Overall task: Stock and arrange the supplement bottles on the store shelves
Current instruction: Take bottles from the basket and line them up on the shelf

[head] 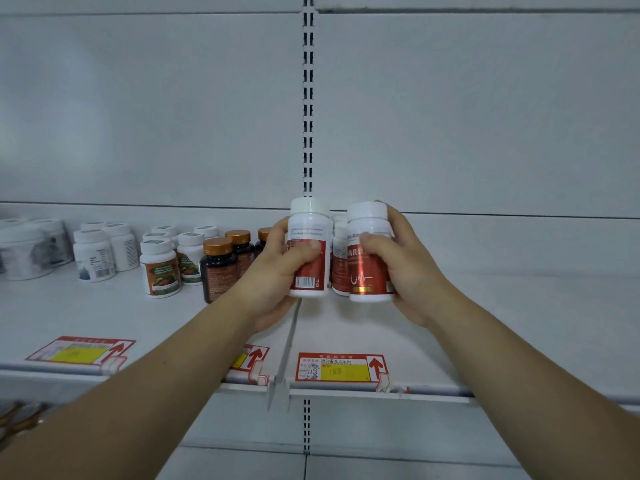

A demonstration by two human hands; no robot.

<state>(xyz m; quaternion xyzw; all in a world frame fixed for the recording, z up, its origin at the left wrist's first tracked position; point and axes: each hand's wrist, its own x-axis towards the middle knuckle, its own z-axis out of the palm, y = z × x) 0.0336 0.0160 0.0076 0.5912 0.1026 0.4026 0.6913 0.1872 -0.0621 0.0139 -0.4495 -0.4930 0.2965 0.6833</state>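
Left hand (277, 268) grips one white-capped red-label plastic bottle (309, 251), right hand (403, 268) grips its twin (369, 254), both upright above the white metal shelf (485, 323); contents hidden.

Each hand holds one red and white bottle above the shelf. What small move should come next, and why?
Probably turn the left bottle in the left hand until its front faces out: it shows its barcode, while the right bottle in the right hand shows its front label. Matching bottles stand just behind.
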